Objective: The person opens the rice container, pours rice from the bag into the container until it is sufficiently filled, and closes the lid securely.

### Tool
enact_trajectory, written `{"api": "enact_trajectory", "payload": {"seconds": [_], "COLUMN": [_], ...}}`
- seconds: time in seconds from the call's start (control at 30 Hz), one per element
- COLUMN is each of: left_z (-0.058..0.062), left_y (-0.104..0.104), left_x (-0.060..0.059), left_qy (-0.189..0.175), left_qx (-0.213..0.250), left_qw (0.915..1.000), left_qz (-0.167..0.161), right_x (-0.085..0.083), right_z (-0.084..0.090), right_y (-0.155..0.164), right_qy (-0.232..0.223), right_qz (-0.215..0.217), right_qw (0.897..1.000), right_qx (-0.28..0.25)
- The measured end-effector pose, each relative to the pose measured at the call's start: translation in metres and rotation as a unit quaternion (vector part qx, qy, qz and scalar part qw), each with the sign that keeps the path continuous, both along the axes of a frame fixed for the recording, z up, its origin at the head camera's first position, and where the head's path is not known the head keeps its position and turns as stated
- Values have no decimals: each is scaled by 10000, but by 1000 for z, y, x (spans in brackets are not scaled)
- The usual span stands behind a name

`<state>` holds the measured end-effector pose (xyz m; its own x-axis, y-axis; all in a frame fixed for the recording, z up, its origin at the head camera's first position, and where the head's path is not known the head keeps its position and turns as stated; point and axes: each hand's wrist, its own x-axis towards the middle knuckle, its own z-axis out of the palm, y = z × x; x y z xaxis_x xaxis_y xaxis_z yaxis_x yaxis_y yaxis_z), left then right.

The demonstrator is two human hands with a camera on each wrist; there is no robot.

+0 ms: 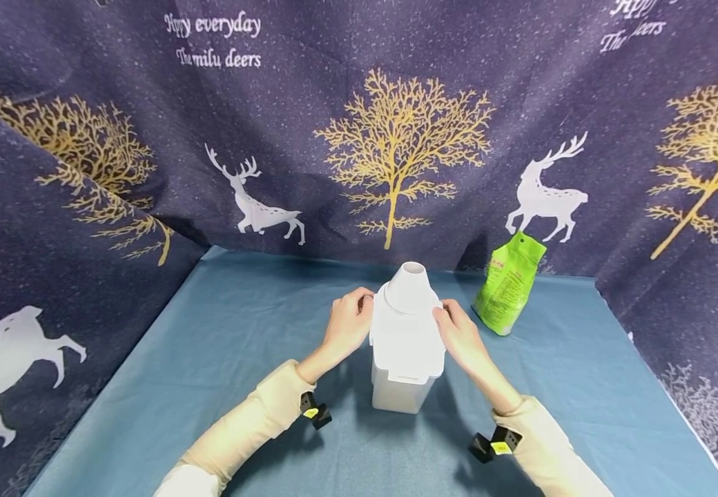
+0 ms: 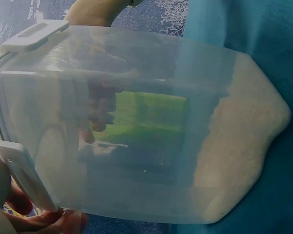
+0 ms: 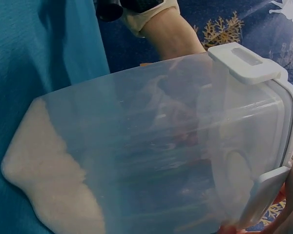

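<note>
A tall translucent storage container (image 1: 396,398) stands on the blue cloth, with a white clip-on lid (image 1: 404,345). On the lid's far part sits a white cone-shaped piece (image 1: 407,293), narrow end up. Pale, fine-looking contents (image 2: 237,151) fill the container's bottom at a slant. My left hand (image 1: 349,322) grips the lid's left edge with curled fingers, close to a white side clip (image 2: 28,174). At the opposite edge, my right hand (image 1: 460,333) holds the lid with its thumb on the near side; its other fingertips are partly hidden behind the lid.
A bright green bag (image 1: 508,290) with printed text stands to the right, beyond the right hand. Blue cloth (image 1: 259,310) covers the table, and a dark curtain (image 1: 309,124) with trees and deer hangs behind. Each sleeve carries a small black wrist camera (image 1: 497,445).
</note>
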<state>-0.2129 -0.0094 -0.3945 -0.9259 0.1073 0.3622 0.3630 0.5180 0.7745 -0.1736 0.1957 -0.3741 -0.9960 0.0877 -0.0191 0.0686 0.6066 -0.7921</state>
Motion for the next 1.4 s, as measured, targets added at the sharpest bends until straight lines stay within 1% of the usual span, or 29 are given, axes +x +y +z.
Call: {"api": "enact_trajectory", "payload": {"seconds": [0.17, 0.37, 0.5, 0.67, 0.87, 0.97, 1.23, 1.4], "left_z": [2, 6, 11, 17, 19, 19, 17, 17], "left_y": [4, 11, 15, 19, 24, 25, 26, 27], "left_x": [-2, -1, 1, 5, 8, 10, 11, 11], "left_qy": [-35, -308, -625, -1061, -1423, -1425, -1169, -1205], "left_qx": [34, 249, 436, 612, 754, 735, 601, 569], "left_qw": [10000, 9992, 9971, 9922, 9857, 9855, 9896, 9895], "left_qz": [68, 55, -57, -237, -495, -560, -584, -561], "right_x": [-2, -3, -2, -2, -2, -2, -4, -5], "right_z": [-1, -2, -3, -3, -2, -3, -5, -6], "right_y": [-1, -2, -3, -3, -3, -3, -4, -5], "right_qy": [-74, -42, 63, 126, 213, 286, 437, 319], "right_qz": [-57, -181, -215, -242, -308, -373, -496, -479], "right_qw": [9999, 9997, 9997, 9996, 9993, 9989, 9978, 9983], "right_qx": [-137, -143, -110, -56, -7, -1, -23, -121]}}
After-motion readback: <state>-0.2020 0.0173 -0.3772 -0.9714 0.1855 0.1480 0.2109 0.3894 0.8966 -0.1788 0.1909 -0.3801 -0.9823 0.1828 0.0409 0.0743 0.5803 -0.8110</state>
